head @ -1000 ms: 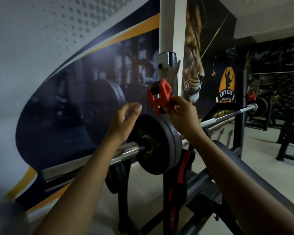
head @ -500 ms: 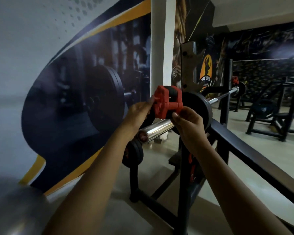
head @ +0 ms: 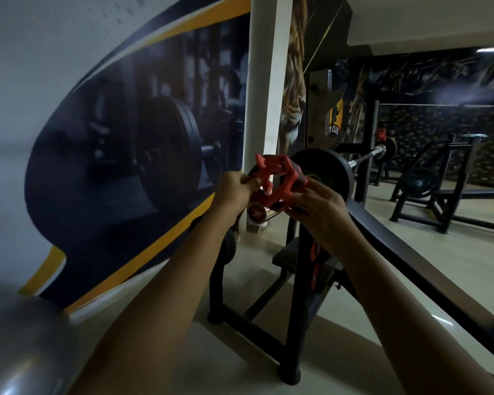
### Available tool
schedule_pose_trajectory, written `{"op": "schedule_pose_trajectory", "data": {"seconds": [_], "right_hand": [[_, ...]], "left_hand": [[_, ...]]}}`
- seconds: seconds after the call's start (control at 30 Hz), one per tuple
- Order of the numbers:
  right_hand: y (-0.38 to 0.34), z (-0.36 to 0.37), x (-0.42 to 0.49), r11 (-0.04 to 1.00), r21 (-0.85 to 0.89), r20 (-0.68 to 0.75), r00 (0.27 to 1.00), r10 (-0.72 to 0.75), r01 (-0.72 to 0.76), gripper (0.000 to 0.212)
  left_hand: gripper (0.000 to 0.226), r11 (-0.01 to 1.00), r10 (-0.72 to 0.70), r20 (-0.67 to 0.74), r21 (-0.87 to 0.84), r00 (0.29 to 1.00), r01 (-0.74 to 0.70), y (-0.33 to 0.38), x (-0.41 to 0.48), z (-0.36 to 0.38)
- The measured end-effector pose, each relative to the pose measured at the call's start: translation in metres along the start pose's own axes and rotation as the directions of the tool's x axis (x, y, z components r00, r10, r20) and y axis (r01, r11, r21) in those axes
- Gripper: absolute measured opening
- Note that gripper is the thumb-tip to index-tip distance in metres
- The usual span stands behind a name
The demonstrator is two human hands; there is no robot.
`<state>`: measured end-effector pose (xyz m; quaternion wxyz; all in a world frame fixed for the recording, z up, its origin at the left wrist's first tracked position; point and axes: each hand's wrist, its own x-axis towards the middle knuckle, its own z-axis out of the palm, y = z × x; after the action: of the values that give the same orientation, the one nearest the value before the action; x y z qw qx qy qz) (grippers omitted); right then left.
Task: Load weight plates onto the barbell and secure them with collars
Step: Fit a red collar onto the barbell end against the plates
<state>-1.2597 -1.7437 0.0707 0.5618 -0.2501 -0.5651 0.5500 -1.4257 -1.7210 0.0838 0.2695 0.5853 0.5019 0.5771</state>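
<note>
Both hands hold a red collar [head: 277, 181] just above the near end of the barbell sleeve [head: 256, 214]. My left hand [head: 236, 192] pinches its left side and my right hand [head: 318, 205] grips its right side. Behind the collar a black weight plate [head: 324, 172] sits on the sleeve. The bar [head: 367, 158] runs away to the far end, where another black plate [head: 389, 148] and a second red collar [head: 380, 134] are mounted. Whether the held collar touches the sleeve, I cannot tell.
The bar rests on a black bench rack [head: 297, 280], with a small plate [head: 228, 246] stored low on its left post. A mural wall [head: 126, 138] is close on the left, a grey ball [head: 17, 346] at bottom left. Another bench [head: 451, 192] stands at right.
The view swung round to look along the bar from its end. The collar came down from above the plate to the sleeve's tip, and my left hand took hold of it too.
</note>
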Motion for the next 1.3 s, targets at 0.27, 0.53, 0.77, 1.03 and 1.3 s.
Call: {"op": "schedule_pose_trajectory", "data": {"seconds": [0.27, 0.53, 0.77, 1.03, 1.3], "right_hand": [[0.018, 0.027, -0.004, 0.881, -0.472, -0.037, 0.997, -0.065, 0.040, 0.027], [0.064, 0.034, 0.003, 0.871, -0.486, -0.167, 0.970, -0.176, 0.074, 0.044], [0.074, 0.015, 0.020, 0.914, -0.405, -0.232, 0.962, -0.146, 0.041, 0.047], [0.077, -0.019, 0.055, 0.929, -0.369, -0.302, 0.946, -0.116, -0.004, 0.048], [0.082, -0.070, 0.105, 0.981, -0.147, -0.412, 0.909, 0.057, -0.128, 0.045]], "left_hand": [[0.021, 0.927, 0.284, -0.065, 0.272, 0.957, -0.257, -0.028, -0.027, -0.021], [0.024, 0.965, 0.253, -0.152, 0.116, 0.956, -0.237, -0.067, -0.030, -0.016], [0.026, 0.990, 0.134, -0.082, -0.042, 0.988, -0.138, -0.083, 0.005, 0.001], [0.055, 0.982, -0.118, 0.174, -0.123, 0.978, 0.141, -0.081, 0.067, 0.018], [0.035, 0.968, -0.115, 0.362, -0.168, 0.925, 0.186, -0.075, 0.133, 0.055]]}}
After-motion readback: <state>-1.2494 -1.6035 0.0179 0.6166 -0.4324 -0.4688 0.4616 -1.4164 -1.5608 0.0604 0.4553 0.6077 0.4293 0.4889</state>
